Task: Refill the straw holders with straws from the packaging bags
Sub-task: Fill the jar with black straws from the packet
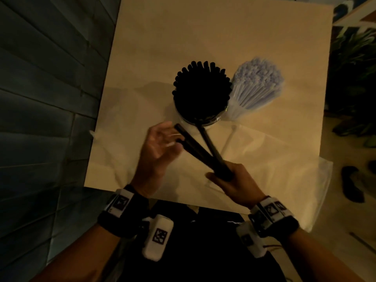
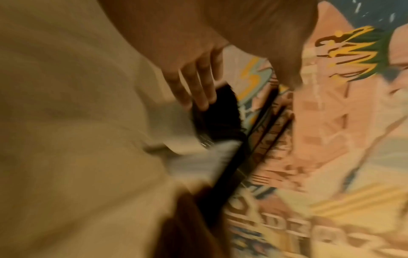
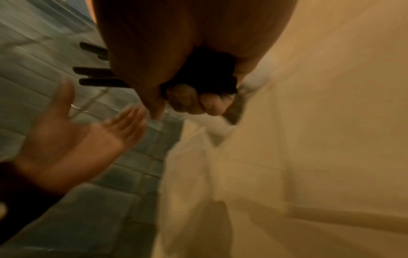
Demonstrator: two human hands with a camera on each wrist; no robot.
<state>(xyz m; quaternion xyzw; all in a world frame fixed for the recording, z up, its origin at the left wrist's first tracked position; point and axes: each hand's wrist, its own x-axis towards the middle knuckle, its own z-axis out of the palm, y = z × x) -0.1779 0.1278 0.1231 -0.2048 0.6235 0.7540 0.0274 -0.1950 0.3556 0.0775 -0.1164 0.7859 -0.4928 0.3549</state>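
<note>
A round holder [image 1: 200, 119] packed with black straws [image 1: 202, 88] stands mid-table. Beside it on the right, pale blue-white straws [image 1: 257, 84] stand in a second holder. My right hand [image 1: 234, 180] grips a small bunch of black straws [image 1: 195, 147] by their near ends; one of them leans into the holder and the others splay left. My left hand [image 1: 160, 147] is open, its fingers spread and touching the splayed tips. In the right wrist view the curled fingers [image 3: 194, 101] hold the dark bunch [image 3: 207, 71], and the open left hand [image 3: 73, 136] faces it.
A clear plastic packaging bag [image 1: 264, 169] lies crumpled across the near right of the beige table [image 1: 183, 37]. The table's near edge [image 1: 132, 195] is just beyond my wrists. Dark panelling [image 1: 44, 98] runs along the left; plants and shoes are on the right.
</note>
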